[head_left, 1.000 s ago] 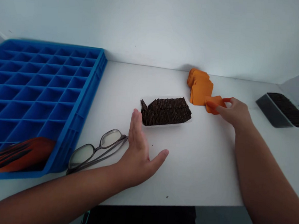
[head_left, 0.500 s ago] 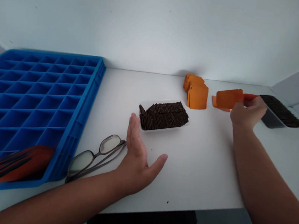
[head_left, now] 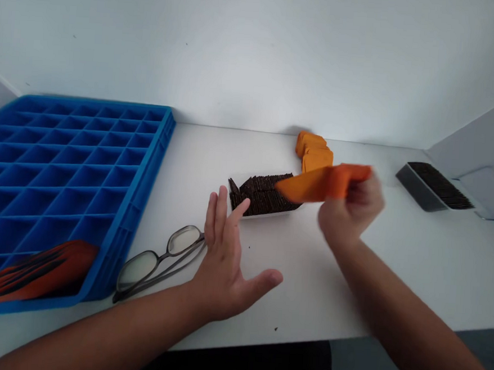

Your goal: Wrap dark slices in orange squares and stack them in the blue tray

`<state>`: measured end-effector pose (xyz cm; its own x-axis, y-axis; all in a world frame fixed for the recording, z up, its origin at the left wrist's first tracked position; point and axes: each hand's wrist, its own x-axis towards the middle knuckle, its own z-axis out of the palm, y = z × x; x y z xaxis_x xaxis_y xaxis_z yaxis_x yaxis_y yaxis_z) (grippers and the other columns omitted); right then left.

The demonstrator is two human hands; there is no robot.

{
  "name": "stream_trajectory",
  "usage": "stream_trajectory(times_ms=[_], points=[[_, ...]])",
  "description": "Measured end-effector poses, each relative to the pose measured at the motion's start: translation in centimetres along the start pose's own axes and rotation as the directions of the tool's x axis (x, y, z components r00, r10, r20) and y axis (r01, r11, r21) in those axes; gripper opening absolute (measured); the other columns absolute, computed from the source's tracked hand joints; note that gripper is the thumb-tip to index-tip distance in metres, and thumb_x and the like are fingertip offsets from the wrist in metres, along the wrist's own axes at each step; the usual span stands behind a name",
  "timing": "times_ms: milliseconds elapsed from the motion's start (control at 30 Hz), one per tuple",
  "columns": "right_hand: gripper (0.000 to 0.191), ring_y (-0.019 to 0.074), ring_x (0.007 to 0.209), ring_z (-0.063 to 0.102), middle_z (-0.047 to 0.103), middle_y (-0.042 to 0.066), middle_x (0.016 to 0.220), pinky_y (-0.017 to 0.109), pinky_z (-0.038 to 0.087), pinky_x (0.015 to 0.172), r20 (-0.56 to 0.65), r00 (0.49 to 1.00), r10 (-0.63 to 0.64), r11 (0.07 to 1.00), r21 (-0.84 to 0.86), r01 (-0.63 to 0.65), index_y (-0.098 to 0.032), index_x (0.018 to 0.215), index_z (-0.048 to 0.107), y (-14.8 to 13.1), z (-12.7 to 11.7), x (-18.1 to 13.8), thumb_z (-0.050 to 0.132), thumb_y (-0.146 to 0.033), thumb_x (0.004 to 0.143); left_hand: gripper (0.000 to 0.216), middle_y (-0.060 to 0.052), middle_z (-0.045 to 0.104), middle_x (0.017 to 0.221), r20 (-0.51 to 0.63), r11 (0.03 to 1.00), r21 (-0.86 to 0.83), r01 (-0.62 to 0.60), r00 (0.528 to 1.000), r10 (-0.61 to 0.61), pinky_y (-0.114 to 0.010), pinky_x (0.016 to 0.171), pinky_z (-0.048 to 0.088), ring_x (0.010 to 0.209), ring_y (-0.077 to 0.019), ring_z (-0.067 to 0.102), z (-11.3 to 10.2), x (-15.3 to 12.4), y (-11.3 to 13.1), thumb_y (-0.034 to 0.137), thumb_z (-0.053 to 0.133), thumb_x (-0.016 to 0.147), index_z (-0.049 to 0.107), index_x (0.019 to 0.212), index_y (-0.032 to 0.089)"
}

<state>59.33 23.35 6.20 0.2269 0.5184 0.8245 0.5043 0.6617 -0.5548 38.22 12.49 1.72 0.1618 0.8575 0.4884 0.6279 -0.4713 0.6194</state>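
Note:
My right hand (head_left: 351, 209) grips an orange pouch (head_left: 310, 184), blurred by motion, above the table and over the right end of a clear tray (head_left: 266, 214). That tray is packed with rows of thin dark brown pieces (head_left: 267, 195). Empty and spread, my left hand (head_left: 224, 262) hovers just in front of the tray's left end, thumb out to the right. Behind the held pouch lies a stack of orange pouches (head_left: 315, 150), partly covered by it.
At left stands a blue compartment crate (head_left: 131, 199), with several orange pouches (head_left: 50, 267) in its near corner. Eyeglasses (head_left: 161, 258) lie between crate and left hand. A dark tray of thin pieces (head_left: 424, 192) and a clear lid (head_left: 489, 190) are at far right.
My right hand has swung left from beside the far-right tray, bringing the orange pouch over the middle tray. The left hand stays nearly in place, its fingers spread wider.

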Motion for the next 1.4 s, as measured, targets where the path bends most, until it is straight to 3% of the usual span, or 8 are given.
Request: stream_trajectory(times_ms=[133,233,400,600,833,1033,1233,1400], points=[[0.010,0.0085,0.063,0.060,0.068,-0.002,0.078,0.022,0.049,0.055,0.333,0.942,-0.047,0.976,0.214,-0.027,-0.023,0.094,0.071,-5.4,1.3,-4.4,0.069,-0.032,0.098,0.041,-0.014,0.057,0.151,-0.113,0.985,-0.174,-0.021,0.994,0.001,-0.060,0.133,0.020,0.156,-0.0313,0.035,-0.8,0.6,0.1,0.050,0.049,0.107,0.060,0.136,0.023],[0.005,0.0084,0.061,0.059,0.068,-0.003,0.075,0.022,0.049,0.054,0.383,0.923,-0.035,0.947,0.309,-0.092,-0.024,0.098,0.069,-6.3,1.4,-5.7,0.068,-0.029,0.099,0.027,-0.008,0.073,0.114,-0.168,0.880,-0.475,0.023,0.979,-0.117,-0.039,0.104,0.054,0.113,-0.0200,0.066,-1.1,0.6,0.4,0.032,0.046,0.109,0.071,0.115,0.022],[0.006,0.0090,0.063,0.056,0.064,-0.001,0.076,0.022,0.047,0.054,0.434,0.899,0.062,0.907,0.351,-0.232,-0.022,0.100,0.066,-5.7,1.5,-6.4,0.061,-0.024,0.103,0.037,-0.006,0.076,0.092,-0.122,0.773,-0.625,0.109,0.965,-0.234,-0.027,0.073,0.060,0.078,-0.0144,0.069,-0.9,0.7,0.6,0.041,0.045,0.110,0.074,0.106,0.019],[0.018,0.0071,0.060,0.052,0.059,-0.004,0.070,0.020,0.045,0.053,0.572,0.820,0.009,0.851,0.427,-0.307,-0.021,0.083,0.063,-6.5,1.9,-6.6,0.073,-0.030,0.094,0.041,-0.004,0.071,0.074,0.050,0.712,-0.659,0.243,0.959,-0.281,-0.025,0.062,0.057,0.067,-0.0136,0.066,-0.6,1.1,-0.2,0.047,0.050,0.108,0.073,0.091,0.017],[0.004,0.0087,0.066,0.058,0.067,-0.002,0.079,0.022,0.049,0.059,0.664,0.746,0.052,0.793,0.427,-0.435,-0.021,0.094,0.072,-5.9,1.0,-4.9,0.076,-0.021,0.091,0.035,-0.006,0.070,0.091,0.091,0.668,-0.721,0.184,0.981,-0.172,-0.036,0.090,0.061,0.093,-0.0193,0.069,-0.2,0.7,0.0,0.041,0.043,0.110,0.071,0.113,0.020],[0.024,0.0078,0.060,0.053,0.058,-0.002,0.074,0.021,0.046,0.050,0.795,0.604,0.061,0.678,0.411,-0.609,-0.019,0.077,0.066,-4.2,1.0,-3.6,0.076,-0.034,0.093,0.026,-0.003,0.062,0.084,0.171,0.789,-0.591,0.168,0.982,-0.081,-0.031,0.076,0.056,0.078,-0.0150,0.059,0.1,0.8,0.6,0.037,0.048,0.108,0.066,0.098,0.020],[0.027,0.0060,0.062,0.049,0.053,-0.002,0.072,0.020,0.040,0.052,0.720,0.684,0.117,0.761,0.378,-0.528,-0.019,0.067,0.065,-5.9,0.2,-2.9,0.080,-0.024,0.089,0.017,-0.006,0.064,0.106,0.018,0.876,-0.475,0.081,0.996,-0.082,-0.033,0.088,0.054,0.098,-0.0177,0.062,0.1,0.6,0.7,0.031,0.061,0.102,0.059,0.116,0.022],[0.047,0.0058,0.059,0.039,0.045,-0.004,0.068,0.021,0.031,0.048,0.609,0.779,0.151,0.872,0.289,-0.395,-0.017,0.061,0.044,-6.1,-0.1,-3.1,0.087,-0.022,0.080,0.073,-0.011,0.049,0.135,-0.186,0.849,-0.528,-0.024,0.978,-0.089,-0.039,0.106,0.051,0.121,-0.0202,0.057,0.9,-0.1,0.7,0.025,0.083,0.084,0.036,0.139,0.025]])
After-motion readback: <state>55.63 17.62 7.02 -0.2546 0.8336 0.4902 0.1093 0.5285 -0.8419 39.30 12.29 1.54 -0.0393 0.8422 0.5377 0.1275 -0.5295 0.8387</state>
